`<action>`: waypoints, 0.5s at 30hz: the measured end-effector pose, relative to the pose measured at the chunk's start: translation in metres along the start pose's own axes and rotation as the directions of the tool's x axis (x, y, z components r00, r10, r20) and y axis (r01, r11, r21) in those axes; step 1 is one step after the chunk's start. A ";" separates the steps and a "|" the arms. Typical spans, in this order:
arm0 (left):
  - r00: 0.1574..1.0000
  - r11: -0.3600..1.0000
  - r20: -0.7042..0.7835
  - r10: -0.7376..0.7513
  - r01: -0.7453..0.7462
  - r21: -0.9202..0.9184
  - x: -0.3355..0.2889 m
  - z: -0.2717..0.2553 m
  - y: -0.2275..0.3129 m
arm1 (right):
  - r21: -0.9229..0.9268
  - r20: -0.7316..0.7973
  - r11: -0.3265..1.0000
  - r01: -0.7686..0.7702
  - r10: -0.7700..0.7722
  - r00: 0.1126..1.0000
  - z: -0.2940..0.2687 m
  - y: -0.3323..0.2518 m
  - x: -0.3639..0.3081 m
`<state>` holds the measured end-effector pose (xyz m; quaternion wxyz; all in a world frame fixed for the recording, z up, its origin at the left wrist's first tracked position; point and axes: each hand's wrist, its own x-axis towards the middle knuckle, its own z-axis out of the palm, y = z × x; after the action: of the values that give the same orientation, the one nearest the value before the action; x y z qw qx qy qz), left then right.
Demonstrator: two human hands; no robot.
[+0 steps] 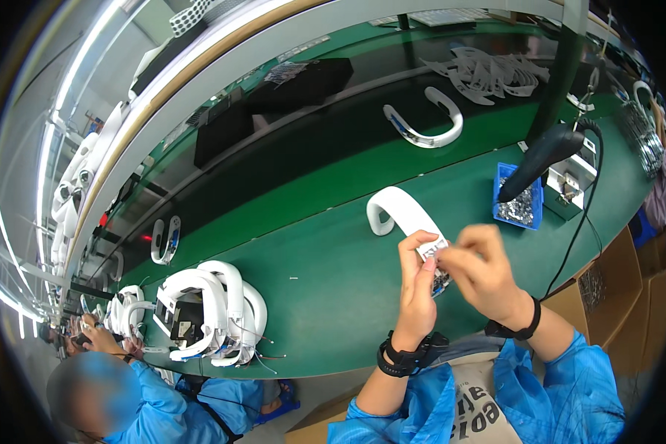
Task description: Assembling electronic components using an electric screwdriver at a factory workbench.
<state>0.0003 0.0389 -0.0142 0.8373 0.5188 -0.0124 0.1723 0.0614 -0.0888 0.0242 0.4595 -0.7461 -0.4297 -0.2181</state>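
- White curved band (401,207): from my remote view it is up in front of the wearer, over the counter, its looped end pointing away and its narrow end, with small exposed parts, toward the body. I judge it is turned this way so the detailed end sits under the fingers.
- Left hand (417,292): I see it gripping the band by that narrow end, thumb against fingers, which I read as steadying the piece.
- Right hand (488,270): at the same end, fingers bent; it is blurred, so I cannot tell whether it pinches anything.
- Green counter (325,325): I make out a tiny pin-like piece (294,278) on it, well apart from the hands.
- Stack of white curved bands (233,296): to the left, overlapping, thin wires trailing from some ends; I suppose piling them saves room.
- Blue tray (522,225): to the right, full of small metal parts; its walls probably stop them scattering.
- Black tool (544,157): slanting over the tray, corded, likely parked there for easy reach.
- Single white band (445,137): beyond, lying apart on a dark strip; past it I see a heap of flat pale pieces (488,74).
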 end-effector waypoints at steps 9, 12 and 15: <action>1.000 0.992 0.007 -0.012 0.011 0.129 -0.003 0.000 0.002 | -0.120 0.221 0.986 0.117 -0.088 0.971 -0.007 -0.010 0.015; 0.999 0.997 0.037 -0.003 0.000 0.079 -0.002 0.001 0.001 | -0.136 0.324 0.977 0.163 -0.111 0.939 -0.014 -0.015 0.021; 0.997 0.994 0.002 0.074 -0.074 0.081 -0.003 0.006 0.001 | -0.111 0.396 0.975 0.192 -0.134 0.908 -0.019 -0.021 0.022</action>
<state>-0.0018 0.0329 -0.0111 0.8085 0.5516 -0.0243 0.2038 0.0563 -0.0911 0.0596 0.2896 -0.7675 -0.5555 -0.1357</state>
